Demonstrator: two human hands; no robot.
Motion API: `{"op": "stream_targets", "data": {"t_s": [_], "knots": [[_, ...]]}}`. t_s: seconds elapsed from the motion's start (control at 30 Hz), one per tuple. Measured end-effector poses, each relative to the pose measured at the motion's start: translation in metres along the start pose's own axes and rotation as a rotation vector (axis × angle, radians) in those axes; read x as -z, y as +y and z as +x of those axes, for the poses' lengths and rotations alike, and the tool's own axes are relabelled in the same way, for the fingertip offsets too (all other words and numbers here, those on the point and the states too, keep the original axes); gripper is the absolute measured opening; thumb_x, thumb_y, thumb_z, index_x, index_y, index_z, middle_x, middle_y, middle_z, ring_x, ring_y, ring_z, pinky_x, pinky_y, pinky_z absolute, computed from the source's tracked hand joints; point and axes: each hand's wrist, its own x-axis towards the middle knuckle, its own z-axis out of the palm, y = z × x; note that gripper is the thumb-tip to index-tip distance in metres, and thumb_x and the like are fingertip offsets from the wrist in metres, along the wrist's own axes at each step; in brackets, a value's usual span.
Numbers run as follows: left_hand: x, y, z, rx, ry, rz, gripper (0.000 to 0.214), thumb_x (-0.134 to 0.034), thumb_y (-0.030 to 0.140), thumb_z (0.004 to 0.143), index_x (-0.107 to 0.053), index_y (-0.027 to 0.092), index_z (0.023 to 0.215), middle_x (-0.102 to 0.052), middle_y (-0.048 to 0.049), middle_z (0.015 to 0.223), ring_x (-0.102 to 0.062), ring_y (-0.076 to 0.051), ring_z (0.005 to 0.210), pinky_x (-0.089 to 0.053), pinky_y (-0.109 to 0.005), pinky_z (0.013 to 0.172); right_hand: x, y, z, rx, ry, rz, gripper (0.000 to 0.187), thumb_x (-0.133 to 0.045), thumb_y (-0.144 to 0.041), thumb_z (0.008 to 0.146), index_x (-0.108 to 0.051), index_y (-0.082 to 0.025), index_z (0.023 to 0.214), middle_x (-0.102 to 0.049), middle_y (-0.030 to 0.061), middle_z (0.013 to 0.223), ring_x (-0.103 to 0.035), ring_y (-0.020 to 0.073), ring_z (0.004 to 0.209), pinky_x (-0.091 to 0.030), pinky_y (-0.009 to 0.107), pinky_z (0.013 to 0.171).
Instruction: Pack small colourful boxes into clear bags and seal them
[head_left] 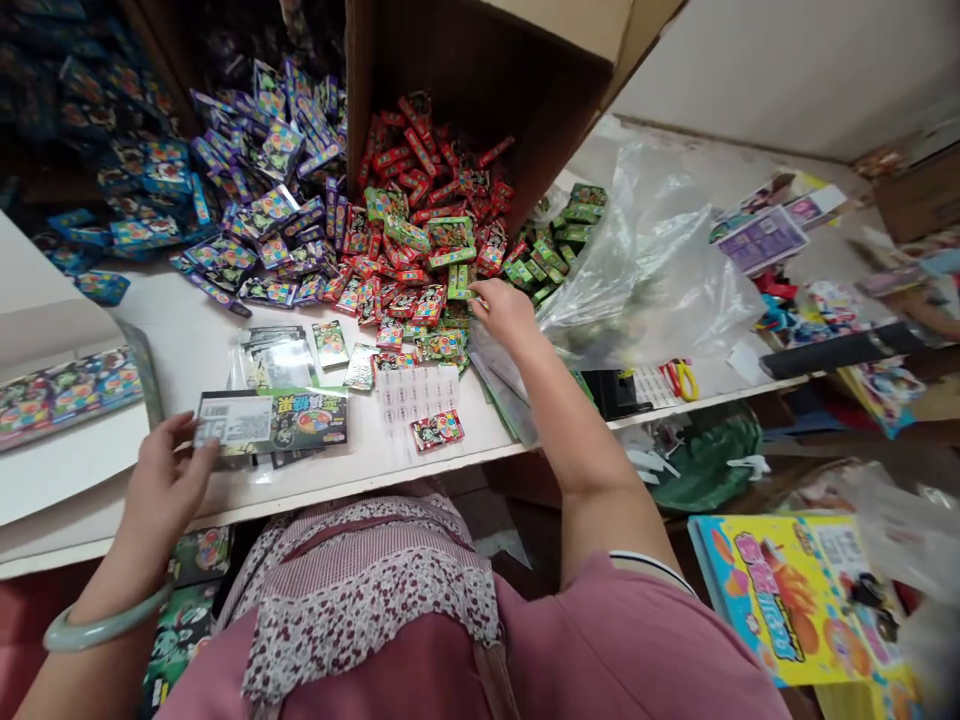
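Note:
My left hand rests near the table's front edge, fingers curled on the left end of a flat clear packet with black and green printed cards. My right hand reaches forward into a heap of small green boxes, fingers bent down over one; what they grip is hidden. Beside it lies a heap of small red boxes, and further left a heap of purple boxes. One red box lies alone on a white sticker sheet.
An open brown carton stands behind the red heap. A crumpled clear plastic bag lies right of my hand. Blue boxes are piled at far left. Scissors and a black tape dispenser sit at the table edge.

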Motion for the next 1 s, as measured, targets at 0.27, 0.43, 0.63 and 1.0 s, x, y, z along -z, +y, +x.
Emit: {"op": "stream_targets", "data": {"t_s": [0.27,0.43,0.63,1.0], "knots": [[-0.016,0.086,-0.002,-0.146,-0.205,-0.293,0.029,-0.063,0.045,0.088,-0.066,0.02,0.103,-0.071,-0.0072,0.099,-0.069,-0.021,0.09,-0.057,-0.041,0.085,-0.011,-0.08,-0.043,0.069,-0.018,1.256,0.047,-0.066,-0.069,0.079,-0.062,-0.023,0.087,-0.065,-0.0013,0.074,-0.066,0.015,0.067,-0.056,0.03,0.064],[-0.042,0.111,0.003,0.097,-0.457,-0.788,0.046,-0.079,0.05,0.075,-0.063,0.02,0.106,-0.073,-0.0031,0.091,-0.07,-0.016,0.083,-0.058,-0.029,0.074,-0.031,-0.145,-0.056,-0.096,-0.397,1.662,0.057,-0.081,-0.07,0.06,-0.055,-0.022,0.075,-0.064,-0.0051,0.065,-0.065,0.0097,0.058,-0.057,0.025,0.06],[-0.046,0.105,-0.007,0.419,-0.443,-0.958,0.046,-0.088,0.044,0.062,-0.059,0.018,0.085,-0.069,0.0024,0.065,-0.066,-0.012,0.056,-0.055,-0.023,0.056,-0.047,-0.166,-0.059,0.047,-0.361,1.458,0.046,-0.069,-0.064,0.077,-0.062,-0.023,0.097,-0.07,0.0003,0.082,-0.07,0.0158,0.076,-0.062,0.034,0.072],[-0.039,0.102,-0.003,0.482,-0.152,-1.036,0.037,-0.085,0.029,0.054,-0.064,0.018,0.082,-0.071,0.0027,0.077,-0.066,-0.01,0.067,-0.056,-0.021,0.061,-0.025,-0.153,-0.063,0.487,-0.312,1.054,0.023,-0.061,-0.037,0.091,-0.069,-0.02,0.104,-0.075,0.006,0.095,-0.07,0.0173,0.086,-0.058,0.036,0.083]]}}
